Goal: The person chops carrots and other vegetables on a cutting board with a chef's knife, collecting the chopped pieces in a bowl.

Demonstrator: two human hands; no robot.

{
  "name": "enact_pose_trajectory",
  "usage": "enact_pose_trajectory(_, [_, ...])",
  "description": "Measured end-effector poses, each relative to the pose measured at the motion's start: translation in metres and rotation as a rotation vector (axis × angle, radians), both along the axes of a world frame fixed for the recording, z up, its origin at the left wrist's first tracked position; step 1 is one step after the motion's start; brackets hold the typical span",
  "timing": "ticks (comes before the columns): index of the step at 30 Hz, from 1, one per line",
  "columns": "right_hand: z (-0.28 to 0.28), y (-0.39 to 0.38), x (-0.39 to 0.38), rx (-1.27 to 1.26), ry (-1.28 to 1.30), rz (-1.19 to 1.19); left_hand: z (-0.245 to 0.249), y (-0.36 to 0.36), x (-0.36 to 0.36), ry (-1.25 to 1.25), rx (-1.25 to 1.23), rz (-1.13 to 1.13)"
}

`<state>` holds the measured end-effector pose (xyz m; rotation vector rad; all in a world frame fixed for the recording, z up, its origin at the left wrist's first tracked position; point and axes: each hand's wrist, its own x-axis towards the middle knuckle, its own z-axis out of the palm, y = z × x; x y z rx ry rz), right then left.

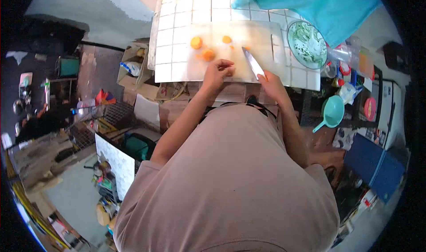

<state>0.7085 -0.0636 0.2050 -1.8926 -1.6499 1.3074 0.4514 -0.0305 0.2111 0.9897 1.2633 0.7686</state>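
Note:
My right hand (271,84) is wrapped round the handle of a knife (253,63), its blade slanting up and left over the white cutting board (262,35). Near the board's front edge is my left hand (218,73), its fingers curled; whether they hold something small is hidden. Orange pieces (196,42) lie on the board beyond my left hand, with another orange piece (226,39) farther right. A small orange bit rests by the knife tip.
A glass bowl (307,44) with green and white shreds stands right of the board on the tiled counter (171,35). Turquoise cloth (310,6) hangs over the back right. Below right is a green strainer (333,111); an open box (133,66) sits left.

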Motion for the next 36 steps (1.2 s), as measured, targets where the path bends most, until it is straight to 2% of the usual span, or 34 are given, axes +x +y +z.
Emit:
enact_pose_trajectory(4, [0.002,-0.013,-0.036,0.112,-0.208,-0.155,-0.005,0.005,-0.028,0.013,0.119,-0.281])
enact_pose_trajectory(6, [0.018,-0.018,-0.053,0.116,-0.227,-0.251,-0.003,0.01,-0.036,-0.051,0.1,-0.304])
enact_pose_trajectory(7, [0.023,-0.023,-0.061,0.057,-0.103,-0.373,-0.002,0.01,-0.039,-0.094,0.081,-0.297])
enact_pose_trajectory(8, [0.028,-0.024,-0.065,0.053,-0.119,-0.379,-0.004,0.013,-0.039,-0.11,0.076,-0.303])
enact_pose_trajectory(10, [0.034,-0.032,-0.07,-0.007,0.131,-0.477,-0.008,0.017,-0.036,-0.099,0.132,-0.306])
enact_pose_trajectory(14, [0.029,-0.042,-0.054,0.013,0.247,-0.476,-0.009,0.02,-0.021,-0.136,0.142,-0.199])
enact_pose_trajectory(15, [0.032,-0.043,-0.048,-0.005,0.272,-0.458,-0.003,0.018,-0.015,-0.247,0.129,-0.125])
enact_pose_trajectory(16, [0.036,-0.044,-0.041,-0.022,0.298,-0.442,0.012,0.014,-0.012,-0.246,0.132,-0.123])
enact_pose_trajectory(18, [0.045,-0.046,-0.028,-0.009,0.36,-0.433,0.046,0.004,-0.005,-0.161,0.329,0.008])
enact_pose_trajectory(19, [0.048,-0.049,-0.02,-0.006,0.421,-0.422,0.05,0.0,0.0,-0.196,0.428,0.044])
enact_pose_trajectory(20, [0.051,-0.051,-0.013,-0.002,0.429,-0.422,0.055,-0.005,0.003,-0.189,0.434,0.042])
enact_pose_trajectory(22, [0.052,-0.052,-0.002,-0.01,0.498,-0.403,0.074,-0.013,0.006,0.09,0.836,0.042])
enact_pose_trajectory(29, [0.052,-0.06,0.006,0.02,0.573,-0.403,0.123,-0.035,0.021,0.163,1.2,0.046])
enact_pose_trajectory(31, [0.067,-0.065,-0.002,0.069,0.689,-0.414,0.124,-0.036,0.022,0.14,1.18,0.041])
enact_pose_trajectory(36, [0.094,-0.065,-0.016,0.156,0.732,-0.404,0.112,-0.037,0.026,0.065,1.033,0.055])
